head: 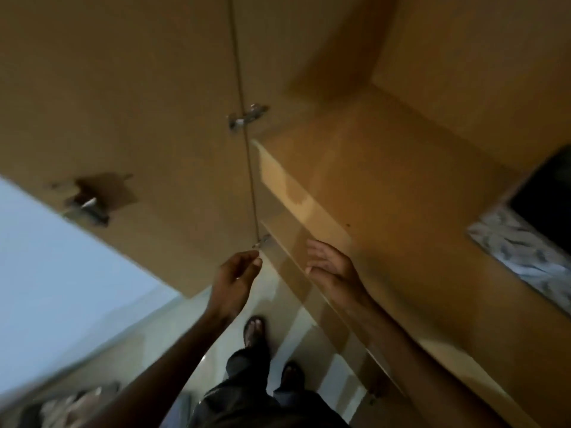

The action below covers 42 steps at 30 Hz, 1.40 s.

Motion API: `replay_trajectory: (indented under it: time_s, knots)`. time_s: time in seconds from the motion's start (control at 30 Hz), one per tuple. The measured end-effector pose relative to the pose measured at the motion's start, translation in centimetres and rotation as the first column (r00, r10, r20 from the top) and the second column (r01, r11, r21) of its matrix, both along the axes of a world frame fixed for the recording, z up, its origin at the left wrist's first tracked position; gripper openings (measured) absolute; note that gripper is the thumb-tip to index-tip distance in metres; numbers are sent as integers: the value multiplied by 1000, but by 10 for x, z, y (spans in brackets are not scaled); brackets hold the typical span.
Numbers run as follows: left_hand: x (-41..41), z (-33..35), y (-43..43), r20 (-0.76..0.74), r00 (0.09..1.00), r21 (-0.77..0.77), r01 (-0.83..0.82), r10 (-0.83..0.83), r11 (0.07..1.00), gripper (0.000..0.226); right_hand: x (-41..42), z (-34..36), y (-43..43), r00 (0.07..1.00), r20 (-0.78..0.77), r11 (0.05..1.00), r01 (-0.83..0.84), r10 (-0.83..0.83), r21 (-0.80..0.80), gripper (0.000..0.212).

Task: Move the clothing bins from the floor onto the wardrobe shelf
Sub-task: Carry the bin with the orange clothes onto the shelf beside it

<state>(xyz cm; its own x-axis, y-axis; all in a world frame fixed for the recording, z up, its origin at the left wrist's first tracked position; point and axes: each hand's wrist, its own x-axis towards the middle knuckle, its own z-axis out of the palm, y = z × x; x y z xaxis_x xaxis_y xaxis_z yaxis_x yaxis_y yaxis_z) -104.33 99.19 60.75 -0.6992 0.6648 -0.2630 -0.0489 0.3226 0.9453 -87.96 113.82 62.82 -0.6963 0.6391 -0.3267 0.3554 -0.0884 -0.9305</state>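
Observation:
I stand in front of a brown wooden wardrobe with a bare shelf (386, 168) inside it. At the right edge a patterned grey-white bin (519, 251) with a dark inside sits on the shelf. My left hand (234, 279) is raised near the door's lower hinge, fingers loosely curled and holding nothing. My right hand (330, 267) reaches over the shelf's front edge with its fingers apart and empty. The frame is blurred.
The open wardrobe door (123, 103) stands to the left, with a metal latch (89, 208) on it. Pale floor (191, 322) lies below, with my feet in sandals. Bundled cloth (71, 406) lies at the bottom left. A light wall is on the left.

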Motion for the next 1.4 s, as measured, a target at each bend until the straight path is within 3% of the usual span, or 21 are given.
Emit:
replay_trajectory:
  time_s: [0.17, 0.3, 0.43, 0.6, 0.8, 1.0, 1.2, 1.4]
  knots:
    - [-3, -8, -114, 6, 955, -51, -297, 298, 953, 23, -58, -17, -62, 953, 21, 953, -301, 302, -28, 50]
    - [2, -13, -205, -2, 849, -75, -526, 528, 847, 24, -102, -20, -134, 842, 49, 843, -538, 537, -10, 57]
    - [12, -15, -285, 25, 736, -88, -672, 676, 735, 27, -136, -21, -201, 723, 52, 724, -690, 689, -6, 52]
    - [27, -25, -404, -19, 573, -126, -815, 820, 566, 25, -181, -29, -312, 534, 66, 536, -844, 843, -25, 50]
    - [59, -37, -507, -36, 310, -171, -939, 950, 300, 24, -214, -47, -431, 219, 102, 220, -975, 970, -6, 49]
    - [108, -41, -557, -27, -50, -232, -971, 998, -55, 23, -225, -60, -539, -130, 114, -124, -991, 985, -54, 48]
    - [184, -56, -580, -16, -470, -275, -847, 882, -456, 19, -204, -82, -646, -521, 146, -510, -853, 841, -106, 48]
    - [259, -77, -603, 33, -706, -315, -679, 708, -663, 16, -137, -110, -738, -736, 181, -727, -675, 652, -126, 52]
